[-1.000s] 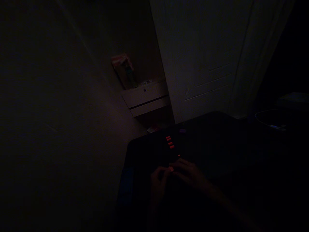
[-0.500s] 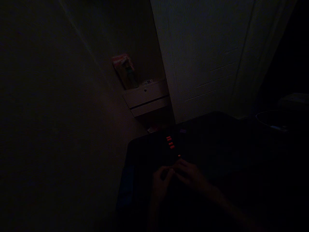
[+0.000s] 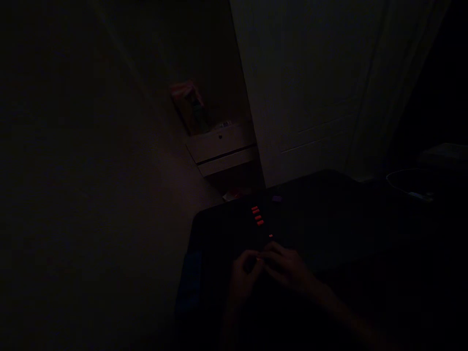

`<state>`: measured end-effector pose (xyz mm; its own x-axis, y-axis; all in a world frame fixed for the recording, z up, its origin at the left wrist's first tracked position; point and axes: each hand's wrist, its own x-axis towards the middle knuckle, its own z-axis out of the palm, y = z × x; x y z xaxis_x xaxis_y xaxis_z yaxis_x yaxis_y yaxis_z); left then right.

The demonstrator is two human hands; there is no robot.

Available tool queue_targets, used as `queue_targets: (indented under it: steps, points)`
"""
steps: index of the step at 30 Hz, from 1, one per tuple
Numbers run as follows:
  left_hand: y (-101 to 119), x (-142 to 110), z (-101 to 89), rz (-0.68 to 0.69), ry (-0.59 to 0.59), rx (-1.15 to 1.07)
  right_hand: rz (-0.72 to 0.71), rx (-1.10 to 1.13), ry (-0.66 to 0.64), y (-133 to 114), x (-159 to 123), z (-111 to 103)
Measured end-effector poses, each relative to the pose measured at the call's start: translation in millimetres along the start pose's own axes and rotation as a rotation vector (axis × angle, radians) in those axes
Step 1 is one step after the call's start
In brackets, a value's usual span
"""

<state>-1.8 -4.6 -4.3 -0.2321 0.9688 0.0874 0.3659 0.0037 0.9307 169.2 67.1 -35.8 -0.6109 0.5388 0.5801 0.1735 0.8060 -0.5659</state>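
Note:
The scene is very dark. My left hand [image 3: 244, 275] is closed in a pinch, thumb and forefinger meeting in a ring. Its fingertips touch those of my right hand [image 3: 288, 265], which is closed too. A tiny reddish spot shows where the fingertips meet, too small and dim to name. Just beyond my right fingers lies one small orange-red piece [image 3: 271, 236] on the dark tabletop [image 3: 226, 234]. Farther off, several short red pieces [image 3: 258, 217] lie in a row, each roughly a small cylinder or block.
A small purple object [image 3: 277, 199] lies near the table's far edge. Something blue [image 3: 189, 280] is at the left edge. Behind stand a pale drawer unit [image 3: 223, 146] with a colourful packet [image 3: 188, 105] on top, and a pale door [image 3: 303, 73]. A thin cable [image 3: 402, 173] curves at right.
Both hands stay almost in place, with fingertips shifted slightly. A small reddish spot now shows between them. The picture has grown a little darker.

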Motion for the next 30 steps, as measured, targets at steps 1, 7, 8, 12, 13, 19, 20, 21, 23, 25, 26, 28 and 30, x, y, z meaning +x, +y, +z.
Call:
queue_targets:
  steps: [1,7,8,12,13,19,20,21,23,25,26,28,30]
  points:
    - [-0.4,0.0,-0.3,0.000,0.000,0.001,0.002,-0.002,-0.007,0.0,-0.2,-0.2]
    - [-3.6,0.3,-3.0,-0.026,-0.013,0.019,-0.005,-0.034,-0.005,0.7,-1.6,0.5]
    - [-3.8,0.4,-3.0,-0.028,-0.015,0.011,-0.008,-0.041,0.011,0.9,-1.8,1.0]
    - [-2.8,1.4,-2.9,-0.025,-0.013,0.000,-0.011,-0.048,0.073,1.0,-1.9,2.2]
    - [-2.2,1.4,-3.0,-0.025,-0.014,-0.001,-0.012,-0.047,0.073,1.1,-1.9,2.3]
    - [-0.3,0.4,-3.6,-0.029,-0.022,-0.021,-0.022,-0.070,0.053,4.1,-2.8,3.8]
    - [-0.3,0.3,-3.3,-0.028,-0.015,-0.027,-0.020,-0.068,0.054,4.5,-3.0,4.0]
    - [-0.3,0.3,-2.9,-0.026,-0.009,-0.035,-0.018,-0.063,0.054,4.7,-3.1,4.1]
    - [-0.4,0.5,-2.2,-0.022,-0.001,-0.046,-0.011,-0.057,0.050,4.4,-3.2,3.8]
    - [-0.7,0.8,-2.2,-0.026,0.000,-0.050,-0.002,-0.058,0.042,3.8,-3.2,3.4]
    - [-1.1,0.9,-2.5,-0.028,-0.004,-0.047,0.001,-0.063,0.037,3.5,-3.2,3.3]
    - [-2.2,1.0,-3.6,-0.030,-0.016,-0.028,0.002,-0.076,0.031,3.0,-3.5,3.5]
    - [-3.6,0.8,-4.9,-0.028,-0.026,-0.018,0.002,-0.085,0.024,2.8,-3.8,3.9]
